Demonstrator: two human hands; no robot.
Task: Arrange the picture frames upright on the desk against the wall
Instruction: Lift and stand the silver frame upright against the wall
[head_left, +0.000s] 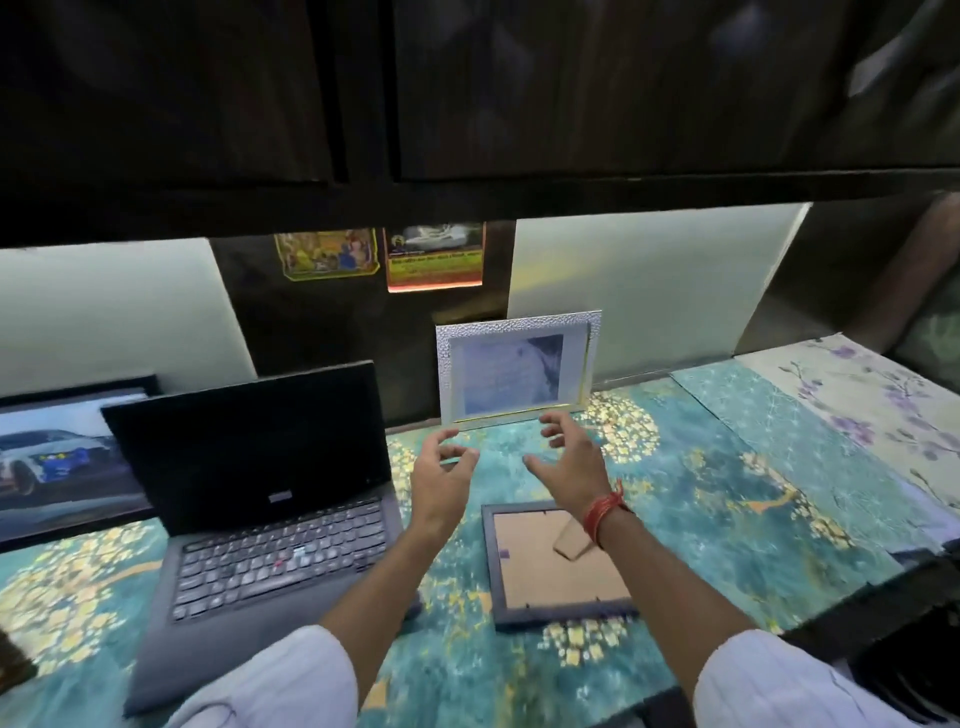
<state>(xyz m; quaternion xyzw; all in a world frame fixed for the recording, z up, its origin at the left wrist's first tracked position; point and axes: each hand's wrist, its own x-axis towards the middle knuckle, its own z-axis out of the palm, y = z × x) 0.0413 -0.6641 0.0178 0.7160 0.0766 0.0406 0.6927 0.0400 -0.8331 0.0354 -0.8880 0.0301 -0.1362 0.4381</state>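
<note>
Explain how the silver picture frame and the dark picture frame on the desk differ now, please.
The silver frame stands upright against the wall, while the dark frame lies flat on the desk. The silver frame shows its picture side; the dark frame shows its brown backing and stand. The silver frame sits beyond both hands; the dark frame lies under the right forearm. Both are rectangular.

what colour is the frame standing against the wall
Silver, with a textured border, on the standing frame; shows best in the head view.
</note>
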